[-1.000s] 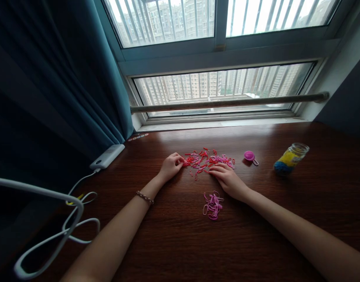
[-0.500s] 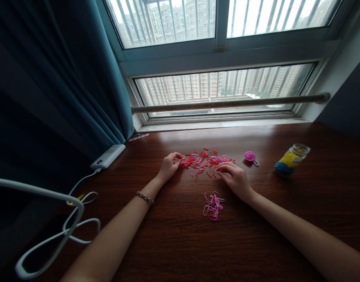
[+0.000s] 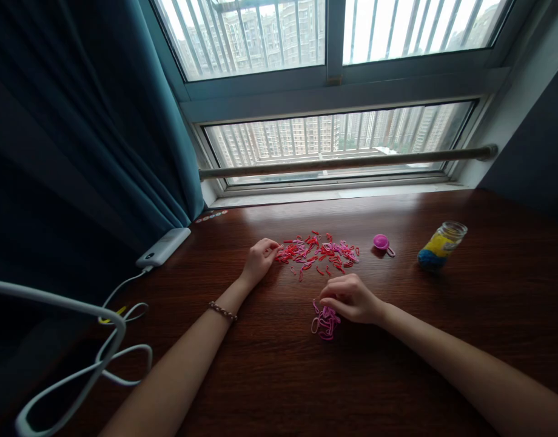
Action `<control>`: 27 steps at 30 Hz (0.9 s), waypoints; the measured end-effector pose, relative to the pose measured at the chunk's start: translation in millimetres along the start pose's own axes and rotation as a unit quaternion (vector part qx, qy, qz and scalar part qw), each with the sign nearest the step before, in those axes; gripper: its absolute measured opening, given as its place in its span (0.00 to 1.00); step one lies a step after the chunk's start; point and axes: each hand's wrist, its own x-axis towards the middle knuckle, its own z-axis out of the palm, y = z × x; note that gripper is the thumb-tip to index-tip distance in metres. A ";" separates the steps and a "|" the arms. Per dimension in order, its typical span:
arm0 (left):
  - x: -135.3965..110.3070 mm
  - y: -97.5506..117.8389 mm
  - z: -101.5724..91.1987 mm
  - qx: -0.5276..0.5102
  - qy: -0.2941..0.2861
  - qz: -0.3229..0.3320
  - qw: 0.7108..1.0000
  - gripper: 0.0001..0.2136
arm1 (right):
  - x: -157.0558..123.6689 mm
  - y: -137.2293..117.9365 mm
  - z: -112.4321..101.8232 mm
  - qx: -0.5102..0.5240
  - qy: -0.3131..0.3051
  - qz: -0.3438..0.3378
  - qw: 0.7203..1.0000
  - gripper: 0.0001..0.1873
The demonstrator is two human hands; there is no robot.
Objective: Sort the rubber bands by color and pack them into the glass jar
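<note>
Pink loops (image 3: 327,325), thin, tangled, right hand (image 3: 354,298) and left hand (image 3: 258,261) curled, grips unclear

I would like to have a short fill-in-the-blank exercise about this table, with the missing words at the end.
The bracelet is on the person's ____ wrist.
The hand nearest the small pink pile is the ____ one.
The larger pile mixes pink with ____.
The glass jar looks blue at the bottom and ____ just above.

left; right; red; yellow

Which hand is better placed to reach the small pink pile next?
Probably the right hand: it's at the small pink pile, while the left hand is by the red and pink scatter.
</note>
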 end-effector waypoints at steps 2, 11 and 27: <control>0.5 3.9 -0.7 0.002 0.008 0.023 1.000 0.07 | -0.1 3.9 -3.8 -0.041 0.032 0.013 0.999 0.12; -16.0 72.5 15.1 -0.074 -0.090 0.185 0.976 0.06 | -1.5 64.2 -25.0 -0.210 0.291 0.255 0.898 0.10; -6.5 62.1 2.9 -0.091 -0.030 0.004 0.995 0.14 | -2.9 73.6 -23.3 -0.117 0.289 0.281 0.908 0.08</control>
